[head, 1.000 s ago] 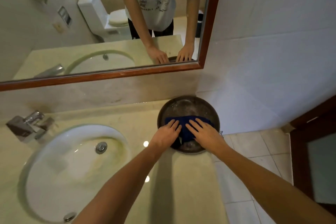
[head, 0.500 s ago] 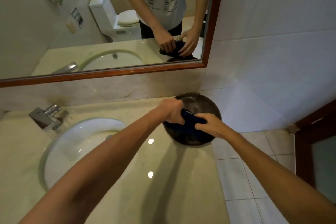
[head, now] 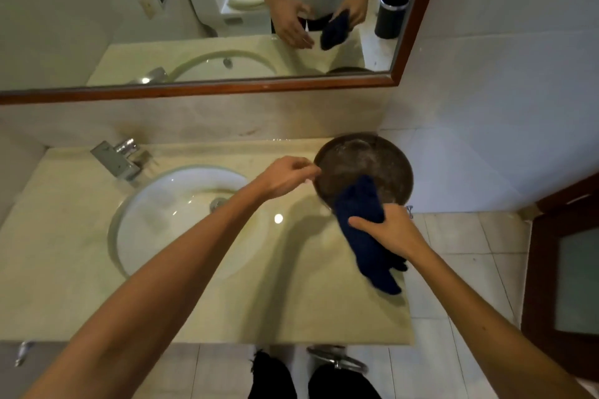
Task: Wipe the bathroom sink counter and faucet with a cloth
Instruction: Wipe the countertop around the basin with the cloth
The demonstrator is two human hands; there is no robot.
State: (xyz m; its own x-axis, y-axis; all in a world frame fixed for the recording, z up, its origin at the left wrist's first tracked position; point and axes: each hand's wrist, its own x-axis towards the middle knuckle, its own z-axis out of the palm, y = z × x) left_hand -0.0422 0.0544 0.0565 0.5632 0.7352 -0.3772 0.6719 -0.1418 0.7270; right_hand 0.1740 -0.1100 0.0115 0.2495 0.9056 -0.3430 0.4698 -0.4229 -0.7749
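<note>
Right hand (head: 393, 230) fingers grip the blue cloth (head: 363, 204) (hanging limp) above the counter (head: 227, 285); left hand (head: 285, 176) fingers loosely curled.

I am holding the dark blue cloth (head: 359, 204) in my right hand (head: 393, 230); it is hanging down crumpled over the pale shiny counter (head: 265, 295). The silver faucet (head: 118, 159) is sitting behind the white sink (head: 168, 204), maybe dry.
</note>
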